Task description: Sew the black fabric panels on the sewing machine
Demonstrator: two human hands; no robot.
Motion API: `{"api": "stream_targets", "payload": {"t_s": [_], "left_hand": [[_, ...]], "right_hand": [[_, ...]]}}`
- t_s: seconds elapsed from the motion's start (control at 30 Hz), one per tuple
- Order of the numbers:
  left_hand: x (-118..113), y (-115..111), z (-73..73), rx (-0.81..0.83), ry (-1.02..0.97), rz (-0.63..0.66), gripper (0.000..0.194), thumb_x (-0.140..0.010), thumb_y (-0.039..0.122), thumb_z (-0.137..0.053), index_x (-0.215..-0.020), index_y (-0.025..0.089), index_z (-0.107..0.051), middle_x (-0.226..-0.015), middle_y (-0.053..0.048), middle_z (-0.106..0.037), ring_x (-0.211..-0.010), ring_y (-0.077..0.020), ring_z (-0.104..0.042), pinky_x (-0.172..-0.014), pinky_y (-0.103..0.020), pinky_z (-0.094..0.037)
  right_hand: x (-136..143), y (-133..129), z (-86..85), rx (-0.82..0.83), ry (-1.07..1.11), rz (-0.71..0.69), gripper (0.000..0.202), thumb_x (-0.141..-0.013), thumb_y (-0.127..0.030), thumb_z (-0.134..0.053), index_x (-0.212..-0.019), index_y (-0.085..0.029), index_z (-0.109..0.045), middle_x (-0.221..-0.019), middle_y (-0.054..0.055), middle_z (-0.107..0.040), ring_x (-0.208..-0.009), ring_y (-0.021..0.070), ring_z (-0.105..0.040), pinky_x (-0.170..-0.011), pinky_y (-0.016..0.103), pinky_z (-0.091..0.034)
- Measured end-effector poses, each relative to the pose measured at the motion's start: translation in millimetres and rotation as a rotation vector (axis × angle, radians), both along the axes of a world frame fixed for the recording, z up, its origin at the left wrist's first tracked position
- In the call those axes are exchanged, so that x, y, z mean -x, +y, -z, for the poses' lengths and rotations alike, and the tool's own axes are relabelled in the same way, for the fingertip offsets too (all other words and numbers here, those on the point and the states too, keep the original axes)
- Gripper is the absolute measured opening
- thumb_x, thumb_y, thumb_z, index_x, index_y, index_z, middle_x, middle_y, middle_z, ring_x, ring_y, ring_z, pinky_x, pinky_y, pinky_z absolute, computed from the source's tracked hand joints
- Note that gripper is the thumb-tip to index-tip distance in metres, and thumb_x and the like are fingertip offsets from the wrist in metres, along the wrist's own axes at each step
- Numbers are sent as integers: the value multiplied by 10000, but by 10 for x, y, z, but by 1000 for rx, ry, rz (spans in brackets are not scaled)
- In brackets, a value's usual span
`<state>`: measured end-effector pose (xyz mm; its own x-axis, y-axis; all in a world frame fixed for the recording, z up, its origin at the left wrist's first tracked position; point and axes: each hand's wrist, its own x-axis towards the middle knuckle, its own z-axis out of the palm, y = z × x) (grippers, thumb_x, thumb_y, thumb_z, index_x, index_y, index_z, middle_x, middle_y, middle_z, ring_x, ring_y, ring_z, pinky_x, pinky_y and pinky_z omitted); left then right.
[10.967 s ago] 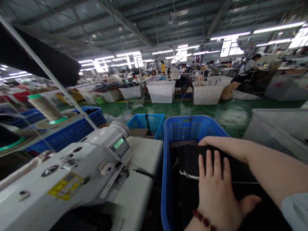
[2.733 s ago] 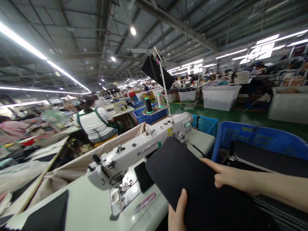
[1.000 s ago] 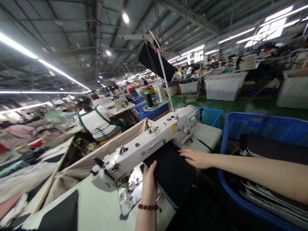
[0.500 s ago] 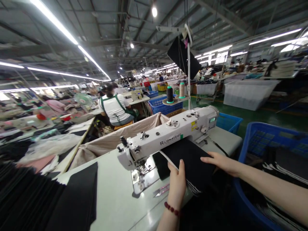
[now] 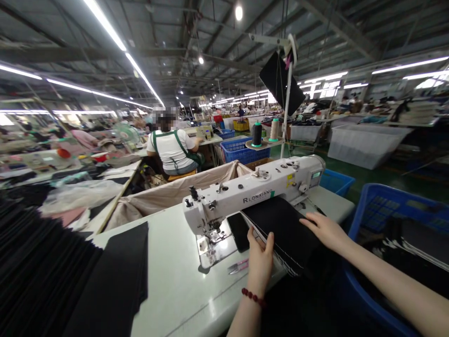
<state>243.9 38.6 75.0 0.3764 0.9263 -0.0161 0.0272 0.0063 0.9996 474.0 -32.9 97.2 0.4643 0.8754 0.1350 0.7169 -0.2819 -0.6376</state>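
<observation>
A thick layered piece of black fabric (image 5: 286, 224) with white stitching along its near-left edge lies partly under the arm of a white sewing machine (image 5: 259, 189). My left hand (image 5: 260, 262), a dark red bead bracelet at its wrist, is closed on that stitched edge. On the fabric's right side, my right hand (image 5: 326, 231) grips the border, some of its fingers hidden beneath. Left of the fabric a black phone (image 5: 239, 231) rests on the table by the needle plate. Pink-handled thread snips (image 5: 238, 267) lie just left of my left hand.
Tall stacks of black panels (image 5: 42, 271) fill the table's left side. At right stands a blue plastic basket (image 5: 365, 290) with dark pieces inside. Thread cones (image 5: 257, 135) stand behind the machine. A seated co-worker (image 5: 173, 150) is farther back, beyond a beige cloth (image 5: 175, 187).
The fabric now bulges upward between my hands and its stitched edge has shifted right, baring more of the phone. The camera view has turned slightly left.
</observation>
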Motion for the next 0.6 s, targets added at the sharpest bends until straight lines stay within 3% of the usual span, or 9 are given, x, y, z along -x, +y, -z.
{"api": "stream_targets", "payload": {"t_s": [0.07, 0.13, 0.23, 0.3, 0.37, 0.47, 0.6], "left_hand": [[10, -27, -5, 36, -39, -2, 743, -851, 516, -552, -1416, 175, -210, -720, 2, -546, -634, -166, -604, -612, -265, -522], [17, -52, -35, 115, -109, 17, 773, -838, 508, -576, -1422, 200, -176, -715, 20, -514, -563, -145, -579, -525, -243, -515], [41, -63, -142, 271, -205, 45, 806, -820, 480, -616, -1426, 218, -153, -817, -21, -587, -558, -144, -605, -534, -256, -539], [81, -49, -240, 381, -291, 74, 769, -829, 492, -602, -1426, 248, -182, -1006, -81, -635, -685, -178, -664, -604, -282, -562], [142, -21, -335, 495, -398, 128, 672, -849, 527, -552, -1402, 253, -286, -1184, -109, -609, -874, -223, -677, -697, -319, -572], [261, 48, -443, 632, -507, 196, 546, -860, 517, -535, -1278, 166, -502, -1168, -127, -638, -989, -262, -655, -802, -357, -560], [409, 189, -531, 722, -481, 162, 381, -803, 324, -647, -1097, 81, -632, -981, -142, -709, -961, -299, -669, -846, -386, -551]], "right_hand": [[41, -15, -164, -59, -94, 23, 341, -823, -543, -518, -698, -228, -551, -798, 29, -563, -830, 230, -555, -691, 317, -424], [142, -28, -324, -117, 9, 1, 343, -845, -525, -499, -702, -221, -571, -778, 36, -581, -809, 227, -566, -699, 323, -433], [389, -36, -461, -174, 616, -118, 318, -879, -485, -474, -817, -206, -614, -796, 43, -646, -781, 215, -607, -716, 337, -473], [568, -46, -461, -217, 1007, -155, 281, -882, -443, -492, -922, -200, -627, -865, 47, -680, -801, 213, -627, -744, 354, -491], [716, -79, -414, -246, 1218, -160, 251, -873, -406, -529, -956, -196, -639, -917, 46, -694, -830, 207, -635, -778, 353, -497], [863, -169, -350, -238, 1273, -189, 218, -853, -370, -592, -929, -182, -671, -950, 45, -702, -880, 190, -631, -828, 310, -482], [990, -289, -391, -142, 1230, -316, 289, -858, -422, -588, -930, -161, -690, -872, 47, -706, -858, 194, -637, -811, 299, -477]]}}
